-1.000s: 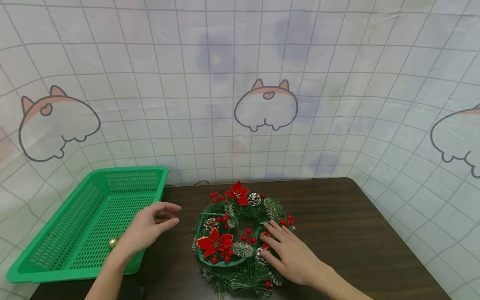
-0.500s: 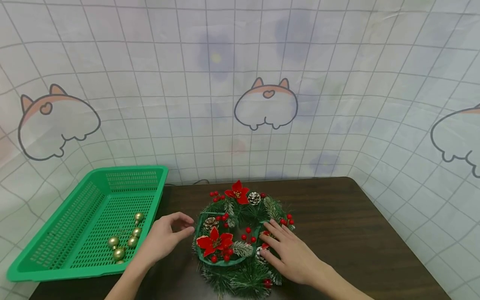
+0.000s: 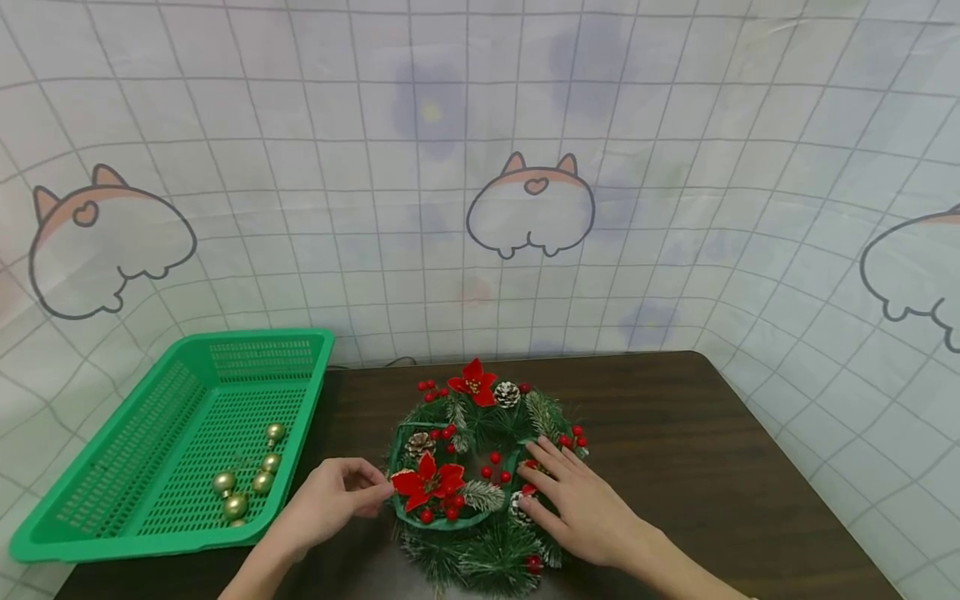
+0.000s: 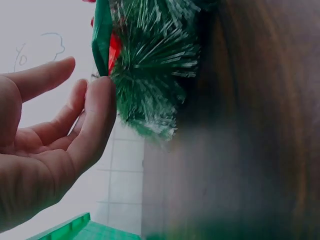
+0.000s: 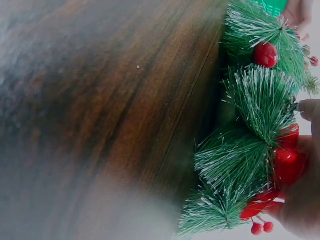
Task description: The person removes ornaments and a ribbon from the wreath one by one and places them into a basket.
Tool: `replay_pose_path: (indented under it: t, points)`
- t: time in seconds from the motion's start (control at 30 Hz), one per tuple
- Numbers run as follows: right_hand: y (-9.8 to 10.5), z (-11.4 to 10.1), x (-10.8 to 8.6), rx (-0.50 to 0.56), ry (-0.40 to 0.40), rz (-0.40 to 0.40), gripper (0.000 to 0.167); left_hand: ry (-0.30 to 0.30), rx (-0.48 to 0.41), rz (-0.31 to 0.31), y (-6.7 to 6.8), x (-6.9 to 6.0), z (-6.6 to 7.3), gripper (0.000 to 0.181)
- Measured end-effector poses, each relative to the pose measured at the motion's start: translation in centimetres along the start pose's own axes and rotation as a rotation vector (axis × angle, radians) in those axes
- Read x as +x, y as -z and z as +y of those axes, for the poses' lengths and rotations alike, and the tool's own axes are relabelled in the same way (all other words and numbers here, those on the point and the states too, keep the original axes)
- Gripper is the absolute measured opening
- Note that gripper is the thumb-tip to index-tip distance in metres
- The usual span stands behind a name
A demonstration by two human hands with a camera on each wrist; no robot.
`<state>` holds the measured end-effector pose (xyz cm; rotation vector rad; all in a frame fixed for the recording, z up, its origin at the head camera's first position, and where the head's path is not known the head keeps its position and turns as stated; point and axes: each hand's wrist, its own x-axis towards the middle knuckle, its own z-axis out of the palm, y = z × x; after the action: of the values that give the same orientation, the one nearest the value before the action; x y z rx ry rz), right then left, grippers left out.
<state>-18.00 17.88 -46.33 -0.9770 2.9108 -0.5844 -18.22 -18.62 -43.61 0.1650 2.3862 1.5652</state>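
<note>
A green Christmas wreath [image 3: 498,562] with red poinsettias [image 3: 429,483], pinecones and berries lies on the table. A green ribbon [image 3: 453,524] runs over its left part and front; in the left wrist view the ribbon [image 4: 102,37] stands at its edge. My left hand [image 3: 330,504] is at the wreath's left side. One fingertip [image 4: 101,87] appears to touch the ribbon's lower end, while another finger stays apart from it with a gap between. My right hand [image 3: 581,508] rests on the wreath's right side, fingers spread over the needles, a pinecone and red petals.
A green plastic basket [image 3: 157,392] stands at the left with several gold ball ornaments [image 3: 235,504] inside. The dark wooden table [image 3: 675,450] reaches back to a checked cloth [image 3: 397,250]. A thin cable [image 3: 401,361] shows at the table's back edge.
My left hand has moved right from beside the basket to the wreath's left edge, uncovering the gold ornaments. The right hand has stayed in place on the wreath.
</note>
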Motion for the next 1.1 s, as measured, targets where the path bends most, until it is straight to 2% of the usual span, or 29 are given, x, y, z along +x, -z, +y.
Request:
replay_pose_path:
  t: [0.1,0.33,0.67,0.83,1.1]
  points:
    - [0.0,0.0,0.0,-0.002,0.0,0.004,0.06,0.015,-0.014,-0.037,-0.1,-0.2,-0.3,0.025]
    - [0.0,-0.1,0.1,-0.009,-0.001,0.008,0.06,0.061,0.019,-0.049,-0.6,-0.4,-1.1,0.028]
    - [-0.1,-0.1,0.0,-0.004,-0.004,-0.006,0.06,0.057,-0.087,-0.089,-1.1,-0.1,-1.7,0.03]
    - [0.0,-0.2,0.0,0.0,-0.008,-0.009,0.06,0.044,-0.126,-0.083,-1.0,0.0,-1.4,0.025]
    - [-0.1,-0.1,0.0,-0.011,-0.004,-0.002,0.06,0.054,-0.193,-0.026,-1.2,0.2,-1.3,0.021]
